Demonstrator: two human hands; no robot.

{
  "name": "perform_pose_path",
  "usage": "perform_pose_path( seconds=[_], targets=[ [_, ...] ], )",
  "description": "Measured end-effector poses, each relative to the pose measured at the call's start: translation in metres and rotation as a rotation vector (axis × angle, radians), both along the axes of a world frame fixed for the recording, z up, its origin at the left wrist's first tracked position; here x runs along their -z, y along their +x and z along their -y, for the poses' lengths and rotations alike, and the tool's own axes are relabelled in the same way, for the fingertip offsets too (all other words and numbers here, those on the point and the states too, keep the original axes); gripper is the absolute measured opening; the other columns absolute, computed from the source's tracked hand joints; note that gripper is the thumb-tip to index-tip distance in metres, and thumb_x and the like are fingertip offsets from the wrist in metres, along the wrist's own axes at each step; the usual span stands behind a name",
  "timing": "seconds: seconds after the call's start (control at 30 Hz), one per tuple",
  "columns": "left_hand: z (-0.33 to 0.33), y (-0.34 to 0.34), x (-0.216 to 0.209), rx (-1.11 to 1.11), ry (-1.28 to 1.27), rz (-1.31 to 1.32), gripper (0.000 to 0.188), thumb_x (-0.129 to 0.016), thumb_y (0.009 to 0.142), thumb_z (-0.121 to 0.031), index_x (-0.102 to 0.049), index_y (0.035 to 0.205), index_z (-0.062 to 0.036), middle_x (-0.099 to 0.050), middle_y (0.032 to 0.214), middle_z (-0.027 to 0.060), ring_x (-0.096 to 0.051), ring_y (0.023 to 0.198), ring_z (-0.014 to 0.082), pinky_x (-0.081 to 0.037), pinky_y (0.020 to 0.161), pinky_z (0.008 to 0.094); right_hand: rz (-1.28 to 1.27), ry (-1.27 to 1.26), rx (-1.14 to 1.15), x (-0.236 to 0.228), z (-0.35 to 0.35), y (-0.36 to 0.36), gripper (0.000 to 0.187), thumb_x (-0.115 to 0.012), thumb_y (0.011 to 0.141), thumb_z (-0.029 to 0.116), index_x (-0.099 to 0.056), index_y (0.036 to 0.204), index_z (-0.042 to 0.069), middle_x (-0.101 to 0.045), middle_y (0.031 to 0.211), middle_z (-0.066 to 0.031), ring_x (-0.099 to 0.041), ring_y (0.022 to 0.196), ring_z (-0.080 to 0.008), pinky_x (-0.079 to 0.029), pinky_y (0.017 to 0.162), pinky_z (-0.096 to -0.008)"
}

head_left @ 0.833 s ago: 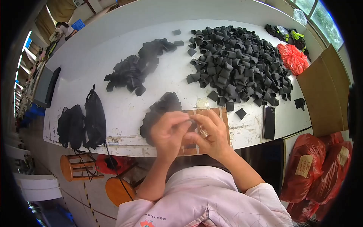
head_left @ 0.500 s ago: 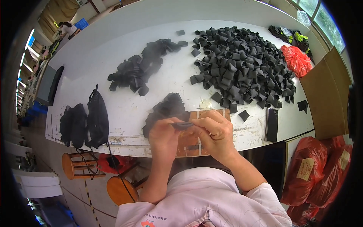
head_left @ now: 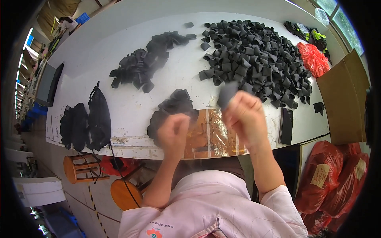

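In my right hand [head_left: 247,115], raised over the table and smeared by motion, the fingers are closed on a black fabric piece [head_left: 227,94]. The piece is blurred and stands out to the hand's upper left, close to the big heap of black fabric loops [head_left: 254,59]. My left hand [head_left: 174,131] is lower, at the right part of a small pile of black fabric pieces [head_left: 174,104]. Its fingers are curled together; whether they hold anything is hidden. The two hands are apart.
Another black pile [head_left: 139,67] lies farther back. Black mesh pouches [head_left: 99,119] lie at left. A dark flat block [head_left: 285,126], a red bag [head_left: 312,59] and cardboard [head_left: 343,99] are at right. Brown tape [head_left: 206,135] covers the front edge; stools [head_left: 126,194] stand below.
Both hands held one black piece together. They have parted: my right hand has moved up and right with a black piece, while my left stays by the small pile, slightly higher.
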State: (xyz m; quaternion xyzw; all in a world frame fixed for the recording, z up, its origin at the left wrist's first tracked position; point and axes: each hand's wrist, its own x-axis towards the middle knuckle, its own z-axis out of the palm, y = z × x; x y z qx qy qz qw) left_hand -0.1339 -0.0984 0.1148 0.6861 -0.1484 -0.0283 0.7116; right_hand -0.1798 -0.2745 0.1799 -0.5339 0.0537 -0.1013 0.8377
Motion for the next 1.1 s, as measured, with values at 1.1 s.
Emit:
perform_pose_path(
  seconds=[1.1],
  targets=[
    [-0.009,-0.059,-0.004,0.094,-0.012,-0.353,0.008,-0.059,0.081,-0.007,-0.054,0.081,-0.0010,-0.056,0.073,0.0007,-0.051,0.066,0.0056,-0.043,0.059,0.0206,0.192,-0.878,0.213,0.060,-0.062,-0.045,0.013,-0.063,0.071,0.001,-0.058,0.083,0.002,-0.053,0.073,-0.0090,-0.051,0.055,-0.0210,-0.043,0.050,-0.0308]
  ],
)
